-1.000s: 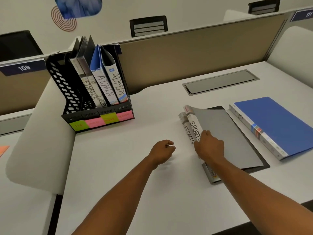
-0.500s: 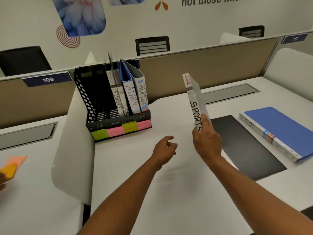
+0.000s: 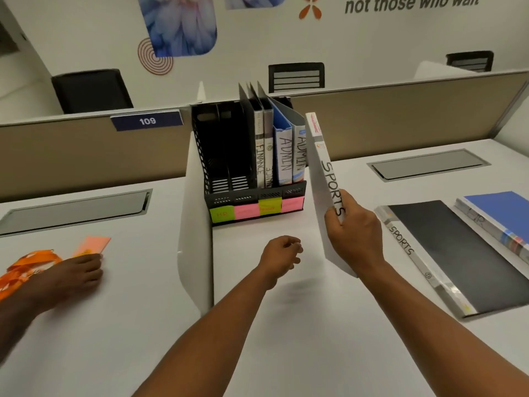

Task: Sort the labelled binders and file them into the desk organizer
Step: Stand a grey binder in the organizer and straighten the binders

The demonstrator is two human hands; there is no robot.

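- Binder marked SPORTS (image 3: pixel 326 179), head view: held upright and tilted, its top leaning left, spine toward the viewer, lifted above the desk (image 3: pixel 286 339) just right of the desk organizer (image 3: pixel 252 196).
- Right hand (image 3: pixel 353 233): clasps the lower part of this binder, fingers wrapped round the spine over the last letters.
- Left hand (image 3: pixel 282 253): loosely curled, holding nothing, hovering over the desk in front of the organizer.
- Desk organizer: black, standing at the far side of the desk against the partition; two left compartments empty, green and pink sticky labels (image 3: pixel 254 210) along its front edge.
- FINANCE binders (image 3: pixel 263 156) and ADMIN binders (image 3: pixel 289 156): standing in the organizer's right compartments.
- Second SPORTS binder (image 3: pixel 446 253): dark cover, lying flat on the desk to the right.
- Blue binder (image 3: pixel 498 213): flat, just right of the dark one.
- Another person's hand (image 3: pixel 71 270): resting on the neighbouring desk at left, beside an orange lanyard (image 3: pixel 25 267).
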